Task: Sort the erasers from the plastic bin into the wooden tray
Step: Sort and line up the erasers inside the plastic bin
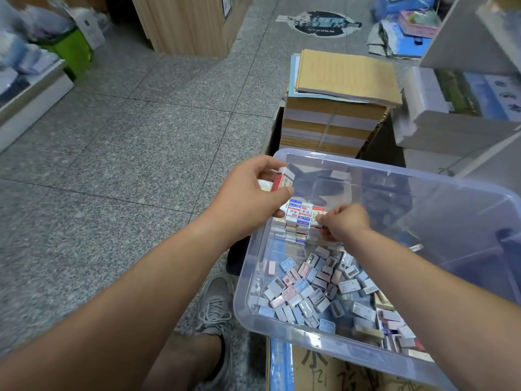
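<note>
1. The eraser stack [298, 218] stands in the far-left corner of the clear plastic bin [423, 176], blue-and-red labels facing you, in rows piled on one another.
2. Your right hand [345, 224] is right on it. The fingers are curled and pinch the stack's right end, at a red-and-white piece.
3. Your left hand [253, 193] hovers over the bin's far-left rim. Its thumb and fingers grip a few red-sleeved erasers [282, 179], whose long axis tilts from near-left to far-right.
4. The key relation is that the stack sits between your hands, just left of the right fingertips and just near of the left thumb. The right hand is closer, so the next pick looks like its job.
5. Loose small pieces [310, 289] litter the near part of the bin. I cannot tell whether they are erasers or sharpeners.
6. No wooden tray is in view, so I can't say which way the drop-off lies.
7. Beyond the bin a paper pad stack [338, 88] rises, and your grey shoe [214, 303] rests on the tiled floor to the left.
</note>
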`<state>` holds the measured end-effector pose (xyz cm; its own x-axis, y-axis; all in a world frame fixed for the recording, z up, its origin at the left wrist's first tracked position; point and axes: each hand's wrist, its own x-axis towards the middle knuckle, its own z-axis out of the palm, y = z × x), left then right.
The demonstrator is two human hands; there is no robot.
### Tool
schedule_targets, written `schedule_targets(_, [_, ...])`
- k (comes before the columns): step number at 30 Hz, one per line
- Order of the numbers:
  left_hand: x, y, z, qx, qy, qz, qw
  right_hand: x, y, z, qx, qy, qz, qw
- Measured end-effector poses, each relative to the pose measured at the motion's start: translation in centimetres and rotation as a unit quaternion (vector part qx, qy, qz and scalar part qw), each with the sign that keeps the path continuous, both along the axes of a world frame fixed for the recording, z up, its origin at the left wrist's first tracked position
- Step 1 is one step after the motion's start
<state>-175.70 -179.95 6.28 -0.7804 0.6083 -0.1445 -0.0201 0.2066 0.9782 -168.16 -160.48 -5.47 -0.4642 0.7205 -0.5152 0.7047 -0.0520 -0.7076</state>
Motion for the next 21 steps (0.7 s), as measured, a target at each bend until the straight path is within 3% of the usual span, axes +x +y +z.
schedule_targets(15, [0.5,0.3,0.3,-0.011,0.026,0.012,1.000,1.5,0.4,2.8,0.016,-0.015,0.130,0.991])
schedule_targets(17, [0.8,0.4,0.4,-0.017,0.042,0.013,0.999,2.0,-0.2,5.3,0.013,0.048,0.157,0.986])
schedule_targets(21, [1.5,0.9,0.3,-0.032,0.090,0.005,0.995,3.1,-2.5,10.8,-0.217,0.257,0.140,0.931])
